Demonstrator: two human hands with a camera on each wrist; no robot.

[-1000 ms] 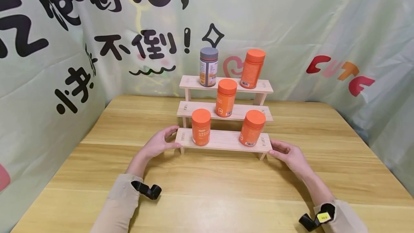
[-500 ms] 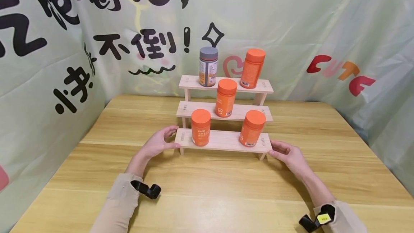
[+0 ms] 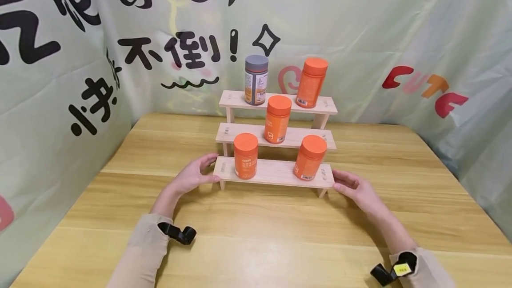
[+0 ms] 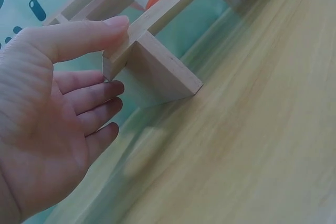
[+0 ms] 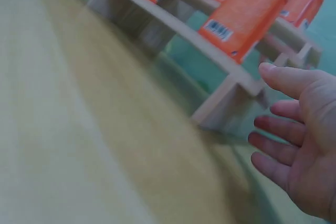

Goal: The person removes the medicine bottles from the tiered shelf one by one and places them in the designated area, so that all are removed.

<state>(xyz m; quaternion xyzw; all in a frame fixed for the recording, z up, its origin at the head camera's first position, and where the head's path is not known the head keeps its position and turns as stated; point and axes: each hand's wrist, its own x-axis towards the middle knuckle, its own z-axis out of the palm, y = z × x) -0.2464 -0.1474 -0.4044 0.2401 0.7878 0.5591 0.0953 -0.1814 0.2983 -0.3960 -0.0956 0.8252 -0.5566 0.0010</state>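
Note:
A light wooden three-tier display stand [image 3: 276, 173] holds jars on each step. On the top step stand a grey-lidded jar [image 3: 256, 80] and an orange jar [image 3: 312, 82]. One orange jar [image 3: 277, 119] occupies the middle step, and an orange jar [image 3: 246, 156] and another orange jar [image 3: 310, 158] stand on the bottom step. My left hand [image 3: 196, 173] holds the bottom step's left end, thumb at the front edge, fingers behind and beneath, as the left wrist view shows. My right hand [image 3: 358, 189] is at the right end, thumb beside the corner and fingers loosely extended [image 5: 278, 148].
The stand is on a wooden table [image 3: 256, 239], toward its back. A pale printed curtain [image 3: 352, 21] hangs behind and along both sides. Small black cameras are strapped to both wrists, over the beige sleeves [image 3: 138, 252].
The stand with its jars has shifted slightly left against the curtain, and both hands have moved along with it. The head view has also shifted a little.

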